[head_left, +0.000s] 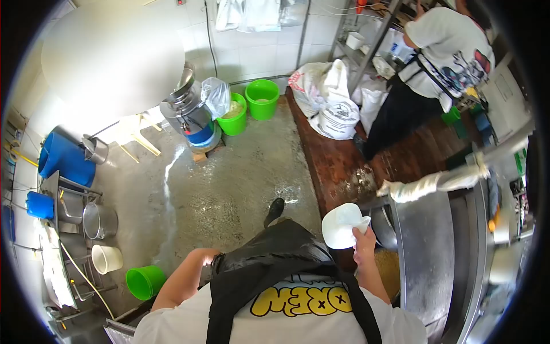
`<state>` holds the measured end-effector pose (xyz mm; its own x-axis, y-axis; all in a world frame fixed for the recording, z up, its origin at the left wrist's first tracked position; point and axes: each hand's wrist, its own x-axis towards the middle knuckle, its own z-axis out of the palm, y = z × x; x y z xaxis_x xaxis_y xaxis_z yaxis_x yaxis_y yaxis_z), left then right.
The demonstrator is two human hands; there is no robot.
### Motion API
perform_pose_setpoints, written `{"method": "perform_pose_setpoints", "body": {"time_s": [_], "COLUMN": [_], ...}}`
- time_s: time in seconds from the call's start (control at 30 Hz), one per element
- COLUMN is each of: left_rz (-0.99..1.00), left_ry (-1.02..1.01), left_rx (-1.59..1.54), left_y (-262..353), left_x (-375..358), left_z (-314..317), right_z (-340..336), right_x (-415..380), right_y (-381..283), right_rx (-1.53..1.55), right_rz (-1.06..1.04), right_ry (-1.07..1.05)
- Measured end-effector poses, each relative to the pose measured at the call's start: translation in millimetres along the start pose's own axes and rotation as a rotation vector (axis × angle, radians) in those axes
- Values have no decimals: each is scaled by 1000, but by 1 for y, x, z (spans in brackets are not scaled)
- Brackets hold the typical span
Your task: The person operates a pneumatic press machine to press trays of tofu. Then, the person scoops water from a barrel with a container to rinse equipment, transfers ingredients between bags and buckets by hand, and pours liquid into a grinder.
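My right hand [363, 243] is closed around the grip of a white plastic jug [339, 225], held out beside my dark apron. Just beneath that hand, a container of yellowish-brown contents [387, 269] is partly covered by my forearm. My left hand [209, 255] rests at the side of the apron [275, 246], near my hip. Its fingers are hidden, so what they do cannot be seen. A metal worktop [425, 241] runs along my right side, close to the jug.
Ahead stands a steel machine [190, 123] beside two green buckets [262, 98]. White sacks [335, 119] lie near a co-worker [447, 57] at upper right. To the left are a blue barrel [66, 159], a steel pot [99, 221], a cream bucket [106, 259] and another green bucket [144, 282]. The concrete floor [229, 178] looks wet.
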<state>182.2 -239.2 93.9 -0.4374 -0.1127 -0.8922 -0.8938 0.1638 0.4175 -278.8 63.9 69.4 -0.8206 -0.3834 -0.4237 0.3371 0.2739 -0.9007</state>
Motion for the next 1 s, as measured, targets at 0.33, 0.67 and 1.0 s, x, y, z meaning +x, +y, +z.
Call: {"method": "perform_pose_setpoints", "body": {"time_s": [0.33,0.67,1.0], "left_rz": [41,210,438], "left_ry": [182,435,583], "left_rx": [-151,-485,-289], "left_y": [5,161,299], "left_x": [77,189,434], "left_z": [-153,-359,-540], "right_z": [139,241,469], "right_x": [169,269,413], "right_y": [-73,-191,-295], "right_rx": [-106,-838,-934], "right_rz": [-26,-427,-786], "right_ry": [-131,-278,-513]}}
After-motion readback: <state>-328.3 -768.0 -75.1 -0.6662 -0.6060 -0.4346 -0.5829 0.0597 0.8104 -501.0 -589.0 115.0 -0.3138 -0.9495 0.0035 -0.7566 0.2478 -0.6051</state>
